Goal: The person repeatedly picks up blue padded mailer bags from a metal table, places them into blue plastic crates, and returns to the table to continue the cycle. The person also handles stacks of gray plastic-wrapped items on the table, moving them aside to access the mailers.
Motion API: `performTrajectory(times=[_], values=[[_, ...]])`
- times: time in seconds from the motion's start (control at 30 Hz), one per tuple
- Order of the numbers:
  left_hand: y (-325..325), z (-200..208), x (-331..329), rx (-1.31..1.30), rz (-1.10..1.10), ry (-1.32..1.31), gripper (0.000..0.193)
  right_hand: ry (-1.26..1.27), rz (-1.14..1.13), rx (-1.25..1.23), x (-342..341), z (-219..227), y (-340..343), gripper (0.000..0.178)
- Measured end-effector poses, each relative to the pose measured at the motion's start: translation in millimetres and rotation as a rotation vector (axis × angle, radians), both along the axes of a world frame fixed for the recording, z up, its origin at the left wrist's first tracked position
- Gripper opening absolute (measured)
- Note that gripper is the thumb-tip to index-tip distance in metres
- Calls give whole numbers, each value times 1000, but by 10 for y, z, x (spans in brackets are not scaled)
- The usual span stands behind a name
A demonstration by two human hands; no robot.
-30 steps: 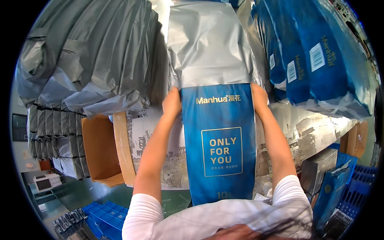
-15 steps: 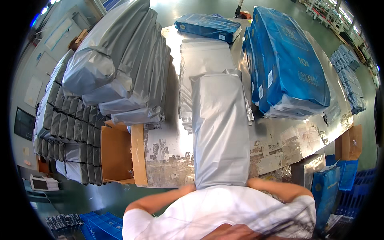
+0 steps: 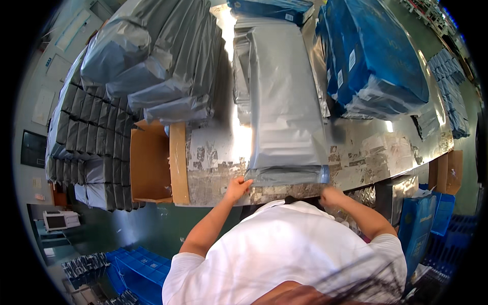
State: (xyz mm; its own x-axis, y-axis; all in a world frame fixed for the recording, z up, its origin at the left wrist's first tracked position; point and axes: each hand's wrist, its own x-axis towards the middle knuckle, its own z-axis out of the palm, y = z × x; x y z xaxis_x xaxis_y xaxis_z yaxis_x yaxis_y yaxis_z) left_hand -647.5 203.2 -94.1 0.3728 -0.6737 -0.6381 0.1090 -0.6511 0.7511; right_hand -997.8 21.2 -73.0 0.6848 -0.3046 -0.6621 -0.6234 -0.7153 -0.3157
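A long grey plastic mailing bag, bulging with its contents, lies lengthwise on the table in front of me. Its near end is a flat, loose flap close to the table's front edge. My left hand pinches the left corner of that flap between thumb and fingers. By the flap's right corner is my right hand, curled but smeared by motion, so whether it grips the film cannot be made out. More flat grey bags lie beneath the filled one.
Filled grey bags are piled at the left of the table, with blue plastic-wrapped packs at the right and another blue pack at the back. An open cardboard box stands against the left edge. Dark wrapped bundles are stacked beyond it.
The grey bag has moved away from my body and lies flatter on the table, its near flap now showing. Both hands have come forward from beside my waist to the flap's corners.
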Motion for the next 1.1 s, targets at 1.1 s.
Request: performTrajectory(times=[1.1], values=[[-484, 535, 608, -944, -896, -1162, 13, -909, -71, -472, 214, 429, -552, 7]])
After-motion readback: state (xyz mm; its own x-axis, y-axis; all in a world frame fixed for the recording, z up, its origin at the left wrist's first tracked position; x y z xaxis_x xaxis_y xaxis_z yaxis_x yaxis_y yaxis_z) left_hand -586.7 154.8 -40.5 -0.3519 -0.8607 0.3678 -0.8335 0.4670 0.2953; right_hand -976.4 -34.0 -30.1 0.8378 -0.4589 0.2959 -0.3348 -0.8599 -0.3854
